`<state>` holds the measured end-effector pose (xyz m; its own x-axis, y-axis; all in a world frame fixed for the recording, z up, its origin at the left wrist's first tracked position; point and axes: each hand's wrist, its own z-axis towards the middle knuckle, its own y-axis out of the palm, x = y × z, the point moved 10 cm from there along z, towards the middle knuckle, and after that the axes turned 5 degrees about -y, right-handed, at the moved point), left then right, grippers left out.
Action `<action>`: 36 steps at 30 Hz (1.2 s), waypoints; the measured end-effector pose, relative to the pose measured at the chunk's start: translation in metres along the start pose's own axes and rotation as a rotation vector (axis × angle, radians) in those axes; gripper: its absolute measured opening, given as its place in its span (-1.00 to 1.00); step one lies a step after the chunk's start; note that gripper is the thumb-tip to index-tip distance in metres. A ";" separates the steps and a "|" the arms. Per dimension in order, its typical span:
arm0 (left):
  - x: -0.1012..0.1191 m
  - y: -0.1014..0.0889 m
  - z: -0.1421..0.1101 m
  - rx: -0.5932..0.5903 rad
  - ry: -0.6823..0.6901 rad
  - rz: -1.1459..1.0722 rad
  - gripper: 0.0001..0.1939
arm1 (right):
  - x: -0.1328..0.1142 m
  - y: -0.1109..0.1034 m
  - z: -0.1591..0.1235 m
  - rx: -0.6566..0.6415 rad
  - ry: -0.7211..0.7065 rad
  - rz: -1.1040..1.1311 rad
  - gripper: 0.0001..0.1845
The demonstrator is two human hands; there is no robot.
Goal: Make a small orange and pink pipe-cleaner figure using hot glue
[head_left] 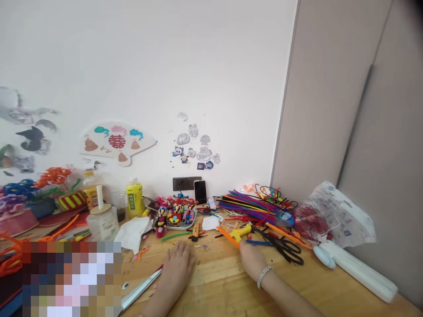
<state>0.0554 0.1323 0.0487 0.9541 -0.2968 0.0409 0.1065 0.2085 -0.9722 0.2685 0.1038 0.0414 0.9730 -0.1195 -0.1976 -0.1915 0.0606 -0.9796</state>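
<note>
Hands, head view: the left hand [178,266] is lying open, palm down, on the wooden counter [220,286], holding nothing visible. To its right, the right hand [254,263], braceleted at the wrist, is meeting a yellow T-shaped tool [243,230] and an orange strip [228,237]; its fingertips are hidden, so whether it is gripping either cannot be told. Tool and strip are lying at the middle of the counter, the strip slanting up and leftward from the hand. Black loops [289,254] are resting just to the right of that hand, while a pale straight-edged bar [142,288] is running beside the left forearm. Beyond the hands, small colourful figures [176,214] are crowding a tray [181,227], a phone [200,192] is leaning by the wall, and multicoloured pipe cleaners [247,207] are forming a heap. Farther left, a yellow-green bottle [134,200] is standing upright; at right, a clear plastic bag [348,222] is slumping near the cabinet.
</note>
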 end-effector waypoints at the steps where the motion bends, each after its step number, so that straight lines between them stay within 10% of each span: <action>1: 0.009 0.000 -0.002 -0.016 0.072 -0.039 -0.53 | -0.004 -0.001 0.002 0.009 -0.014 0.002 -0.66; 5: 0.036 -0.003 -0.012 -0.049 0.308 -0.132 -0.63 | -0.037 -0.002 0.006 0.066 -0.154 0.066 -0.77; 12: -0.007 -0.015 0.009 0.097 0.050 0.014 -0.66 | -0.066 0.002 -0.003 0.143 -0.340 0.361 -0.82; 16: 0.013 -0.030 0.000 0.149 0.134 -0.362 -0.64 | -0.066 0.000 -0.009 0.184 -0.390 0.545 -0.83; 25: 0.013 0.018 -0.004 -0.051 -0.230 -1.431 -0.50 | -0.079 -0.008 -0.018 0.164 -0.484 0.779 -0.83; 36: 0.003 0.041 -0.008 -0.078 -0.448 -1.504 -0.47 | -0.061 -0.027 -0.020 0.457 -0.446 0.676 -0.81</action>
<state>0.0605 0.1329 0.0071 -0.0054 0.1128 0.9936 0.9979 -0.0637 0.0126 0.2116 0.0899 0.0790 0.6507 0.4701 -0.5963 -0.7588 0.3740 -0.5331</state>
